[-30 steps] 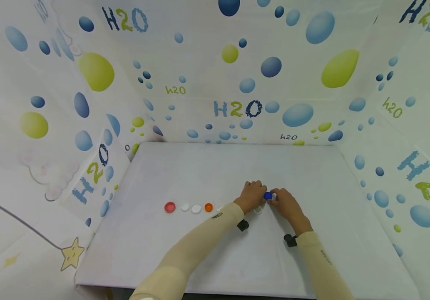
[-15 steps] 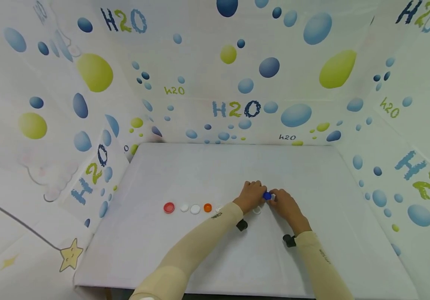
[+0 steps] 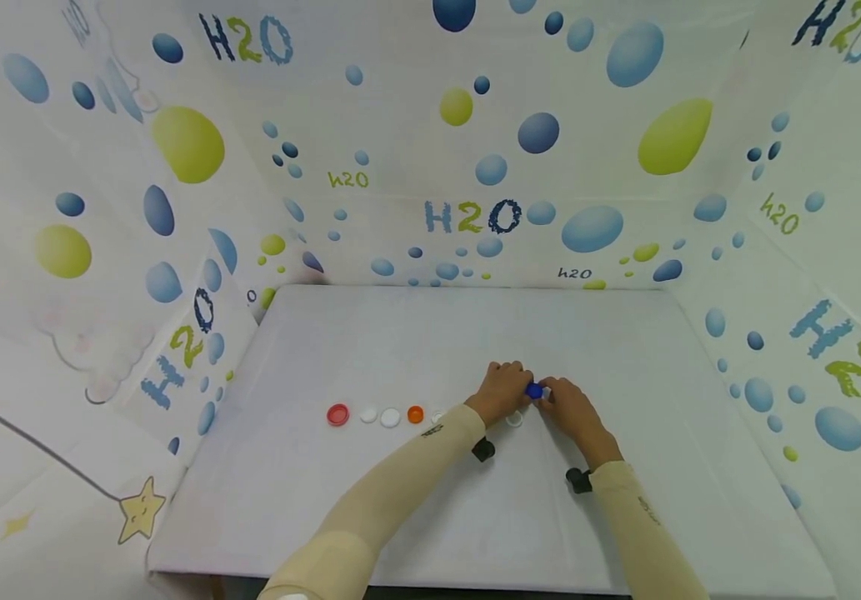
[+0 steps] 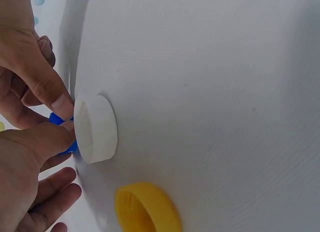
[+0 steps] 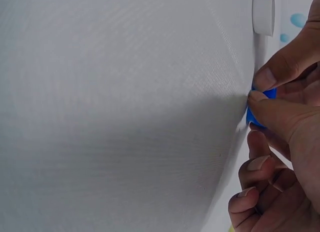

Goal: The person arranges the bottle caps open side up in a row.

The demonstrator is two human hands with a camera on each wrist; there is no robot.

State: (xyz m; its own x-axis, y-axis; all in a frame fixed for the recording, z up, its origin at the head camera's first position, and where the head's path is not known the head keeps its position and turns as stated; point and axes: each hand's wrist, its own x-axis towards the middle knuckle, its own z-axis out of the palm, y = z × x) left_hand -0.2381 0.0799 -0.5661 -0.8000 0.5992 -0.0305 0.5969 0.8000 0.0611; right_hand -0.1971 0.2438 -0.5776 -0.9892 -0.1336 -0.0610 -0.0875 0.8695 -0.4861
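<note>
A small blue bottle cap (image 3: 534,391) is held between the two hands above the table. My left hand (image 3: 503,392) pinches it from the left, and my right hand (image 3: 571,410) pinches its other side. In both wrist views the thumbs meet over the blue cap (image 5: 269,93) and hide much of it. Near the fingers in the left wrist view lie a white cap (image 4: 105,129) and a yellow cap (image 4: 162,212). Another view of a white cap (image 5: 263,13) is at the top of the right wrist view.
Left of the hands, a row on the white table (image 3: 287,492) includes a red cap (image 3: 337,415), two white caps (image 3: 390,418) and an orange cap (image 3: 415,414). One more pale cap (image 3: 437,416) is partly behind the left forearm. Printed cloth walls (image 3: 385,117) enclose the table.
Both hands keep their hold on the blue cap in nearly the same place. The whole head view shifts very slightly; the row of caps is unchanged.
</note>
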